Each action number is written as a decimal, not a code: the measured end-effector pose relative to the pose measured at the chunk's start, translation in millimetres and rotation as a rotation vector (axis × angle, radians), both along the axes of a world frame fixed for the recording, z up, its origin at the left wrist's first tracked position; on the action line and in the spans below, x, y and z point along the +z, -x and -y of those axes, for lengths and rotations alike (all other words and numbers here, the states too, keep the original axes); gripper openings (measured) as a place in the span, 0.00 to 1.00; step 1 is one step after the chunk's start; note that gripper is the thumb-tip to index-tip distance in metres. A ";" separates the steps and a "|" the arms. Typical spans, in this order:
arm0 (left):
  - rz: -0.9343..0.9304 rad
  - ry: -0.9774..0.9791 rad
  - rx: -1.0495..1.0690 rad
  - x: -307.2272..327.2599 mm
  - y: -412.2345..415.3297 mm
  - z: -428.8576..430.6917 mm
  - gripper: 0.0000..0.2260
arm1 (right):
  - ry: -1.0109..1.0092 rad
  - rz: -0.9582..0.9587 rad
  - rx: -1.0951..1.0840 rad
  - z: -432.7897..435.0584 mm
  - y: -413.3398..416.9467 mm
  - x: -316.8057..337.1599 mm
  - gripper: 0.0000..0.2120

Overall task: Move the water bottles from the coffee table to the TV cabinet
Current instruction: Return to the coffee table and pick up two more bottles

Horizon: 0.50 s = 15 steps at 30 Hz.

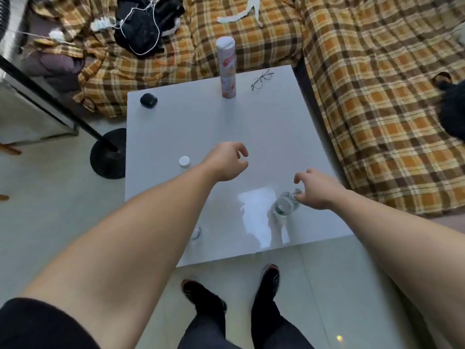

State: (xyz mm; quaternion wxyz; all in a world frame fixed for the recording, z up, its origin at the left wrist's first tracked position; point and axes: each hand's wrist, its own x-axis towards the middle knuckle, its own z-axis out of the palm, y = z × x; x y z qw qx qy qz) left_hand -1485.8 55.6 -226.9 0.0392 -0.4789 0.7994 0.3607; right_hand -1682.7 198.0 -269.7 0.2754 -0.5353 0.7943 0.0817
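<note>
On the white coffee table (176, 122), a clear water bottle (284, 207) stands upright near the front right corner. My right hand (318, 188) hovers at its cap with thumb and forefinger apart, the thumb touching the cap. A second bottle shows only its white cap (184, 161) at the table's left side; my left forearm hides its body. A clear bit of plastic (195, 233) peeks out beside that forearm near the front edge. My left hand (227, 161) hangs over the table's middle, fingers loosely curled, holding nothing. The TV cabinet is out of view.
A tall pink-and-white can (227, 69), a pair of glasses (261, 79) and a small black round case (148, 100) sit at the table's far end. A plaid-covered sofa (377, 109) wraps the back and right. A black stand base (108, 153) is at the left.
</note>
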 end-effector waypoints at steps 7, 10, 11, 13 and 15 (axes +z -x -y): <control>0.030 -0.032 0.053 -27.6 -20.1 -13.7 0.12 | -0.091 0.084 0.080 11.7 -5.9 -23.4 0.21; 0.044 -0.045 0.064 -35.8 -33.8 -15.2 0.12 | -0.076 0.049 0.122 12.9 -13.3 -32.2 0.15; 0.047 -0.048 0.069 -36.7 -39.0 -14.8 0.12 | -0.061 0.038 0.126 14.8 -15.1 -33.2 0.13; 0.056 -0.050 0.073 -35.9 -51.1 -13.7 0.12 | -0.024 0.027 0.124 22.3 -19.6 -30.6 0.11; 0.049 -0.026 0.104 -31.9 -64.0 -10.5 0.12 | 0.030 0.017 0.128 34.7 -24.2 -24.2 0.11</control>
